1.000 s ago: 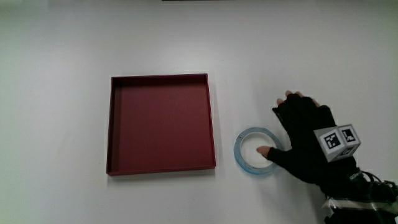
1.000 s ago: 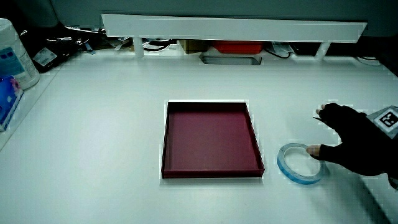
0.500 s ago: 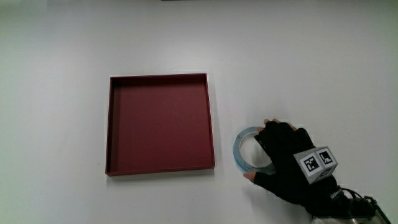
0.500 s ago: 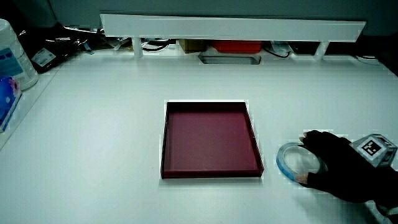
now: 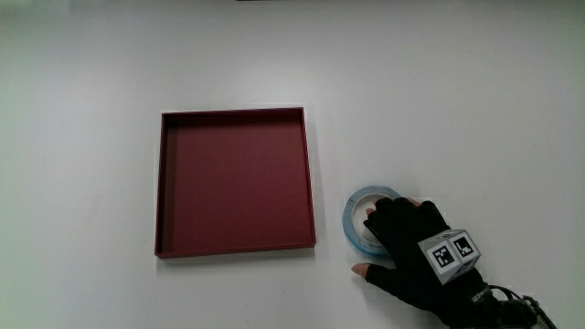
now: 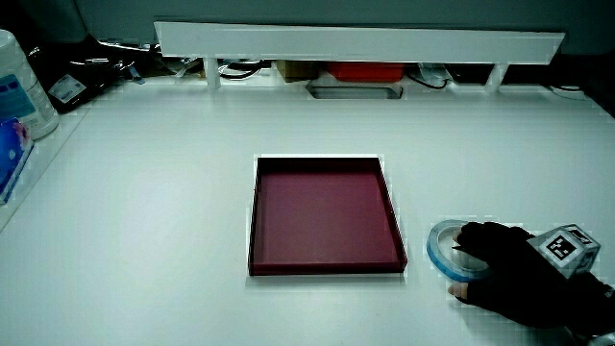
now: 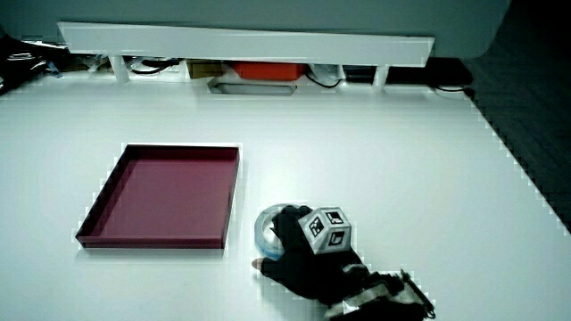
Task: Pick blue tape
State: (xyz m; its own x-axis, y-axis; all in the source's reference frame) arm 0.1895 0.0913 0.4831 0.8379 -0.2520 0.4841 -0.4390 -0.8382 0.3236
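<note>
Hand on blue tape, roll flat on the desk.
The hand (image 5: 413,256) lay over the part of the blue tape (image 5: 356,212) nearest the person, fingers draped across the ring, thumb out on the desk (image 5: 439,100) beside it; couldn't tell whether it actually gripped the roll. Tape sat flat on the desk just beside the dark red tray (image 5: 236,181), near the tray corner closest to the person, not touching it. Both side views showed the same: hand (image 6: 509,274) (image 7: 308,254) covering most of the tape (image 6: 438,242) (image 7: 265,225), patterned cube (image 5: 449,253) on its back facing up.
</note>
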